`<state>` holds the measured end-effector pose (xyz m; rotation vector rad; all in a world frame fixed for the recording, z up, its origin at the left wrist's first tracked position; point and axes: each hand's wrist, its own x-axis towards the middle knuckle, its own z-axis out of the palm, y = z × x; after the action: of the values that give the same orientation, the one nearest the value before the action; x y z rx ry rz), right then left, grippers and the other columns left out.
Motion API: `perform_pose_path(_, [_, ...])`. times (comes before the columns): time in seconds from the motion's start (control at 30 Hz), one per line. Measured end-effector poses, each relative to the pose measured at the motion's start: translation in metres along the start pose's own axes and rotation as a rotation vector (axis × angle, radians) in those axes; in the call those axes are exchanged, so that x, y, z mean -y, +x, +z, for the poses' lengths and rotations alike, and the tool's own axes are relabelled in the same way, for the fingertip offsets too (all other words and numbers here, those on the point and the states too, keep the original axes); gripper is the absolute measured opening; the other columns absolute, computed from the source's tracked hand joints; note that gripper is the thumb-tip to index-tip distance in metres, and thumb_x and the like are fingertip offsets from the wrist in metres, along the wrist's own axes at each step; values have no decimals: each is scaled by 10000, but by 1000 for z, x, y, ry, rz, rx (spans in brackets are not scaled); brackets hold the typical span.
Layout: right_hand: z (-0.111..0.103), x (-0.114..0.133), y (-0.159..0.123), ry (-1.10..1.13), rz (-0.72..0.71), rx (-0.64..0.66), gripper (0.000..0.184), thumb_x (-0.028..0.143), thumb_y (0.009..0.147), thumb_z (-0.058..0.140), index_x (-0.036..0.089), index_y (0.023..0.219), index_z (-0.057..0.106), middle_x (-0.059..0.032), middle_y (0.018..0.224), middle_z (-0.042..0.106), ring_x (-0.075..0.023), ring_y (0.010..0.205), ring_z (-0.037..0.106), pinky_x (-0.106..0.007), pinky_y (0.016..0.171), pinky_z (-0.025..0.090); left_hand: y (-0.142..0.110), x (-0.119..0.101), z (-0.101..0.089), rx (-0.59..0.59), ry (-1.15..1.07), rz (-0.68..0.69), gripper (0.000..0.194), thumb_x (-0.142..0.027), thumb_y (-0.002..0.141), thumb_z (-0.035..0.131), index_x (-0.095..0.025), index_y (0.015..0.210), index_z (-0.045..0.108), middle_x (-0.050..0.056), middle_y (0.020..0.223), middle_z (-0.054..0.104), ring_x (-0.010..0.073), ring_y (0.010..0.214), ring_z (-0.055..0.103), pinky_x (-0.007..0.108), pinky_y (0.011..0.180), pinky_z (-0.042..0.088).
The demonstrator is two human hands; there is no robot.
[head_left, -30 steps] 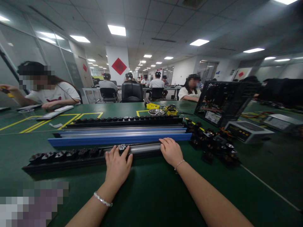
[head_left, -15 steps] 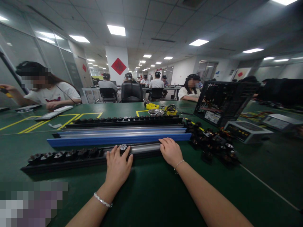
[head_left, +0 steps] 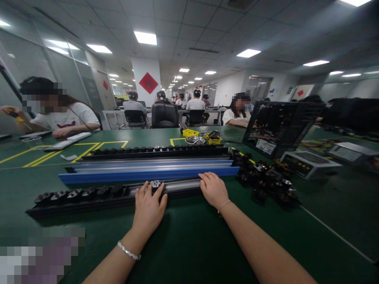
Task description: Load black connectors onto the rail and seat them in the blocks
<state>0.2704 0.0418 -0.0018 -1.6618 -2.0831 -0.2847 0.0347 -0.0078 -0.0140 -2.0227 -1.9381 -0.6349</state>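
A long black rail (head_left: 89, 199) lies across the green table in front of me, its left part filled with several small black parts. My left hand (head_left: 149, 207) rests on the rail, its fingers around one black part (head_left: 155, 184) on the silvery bare stretch (head_left: 182, 184). My right hand (head_left: 213, 190) lies on the rail's right end, fingers curled over it. Behind it lie a blue rail (head_left: 148, 173) and a second black rail (head_left: 154, 151) carrying several parts.
A heap of loose black parts (head_left: 266, 181) lies to the right of the rails. An open computer case (head_left: 278, 126) and a grey box (head_left: 308, 163) stand further right. Yellow trays (head_left: 191, 133) sit behind. A person (head_left: 59, 114) works at the far left; others sit beyond.
My left hand has slid slightly to the right along the rail with the black part under its fingers. My right hand has stayed where it was.
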Motion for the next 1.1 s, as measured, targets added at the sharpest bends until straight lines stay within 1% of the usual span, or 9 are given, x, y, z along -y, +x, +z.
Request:
perform_pose_path(0.13, [0,0,0,10,2,-7,383,282,881,343,230,1168,593,-47,1187,591,-196,1148,450,-333,974,350,0,1,2,-13,-2,22,424,-383,862,382,-251,1229,549,142,1280,521,314,1278,326,522,1025,258])
perform_pose_path(0.5, [0,-1,-1,14,12,-2,381,295,882,342,242,1166,590,-42,1187,591,-189,1149,449,-326,967,351,-1,1,3,17,-10,38,429,-386,866,367,-272,1247,530,131,1312,495,316,1297,305,529,1038,242])
perform_pose_path(0.73, [1,-1,0,23,18,-2,383,290,880,342,242,1171,587,-43,1186,592,-190,1151,450,-335,971,350,-1,-2,0,17,-15,59,416,-325,869,357,-269,1240,537,130,1301,508,314,1300,299,530,1041,239])
perform_pose_path(0.9, [1,-1,0,21,12,0,382,290,879,344,238,1166,592,-43,1188,592,-190,1152,448,-333,969,356,-2,-1,1,24,-14,64,415,-317,866,359,-281,1240,535,117,1305,506,316,1308,286,532,1043,233])
perform_pose_path(1.0, [2,-1,0,21,13,-3,382,292,882,341,240,1165,591,-37,1187,592,-189,1151,449,-331,973,355,-2,-1,2,30,-5,59,416,-321,856,382,-287,1242,531,114,1316,494,322,1320,261,534,1048,217])
perform_pose_path(1.1, [2,-2,0,19,18,-4,381,294,883,339,245,1166,589,-31,1189,591,-186,1151,449,-329,977,352,-3,-4,0,15,10,23,415,-348,848,401,-304,1240,529,118,1348,455,339,1335,218,542,1043,215])
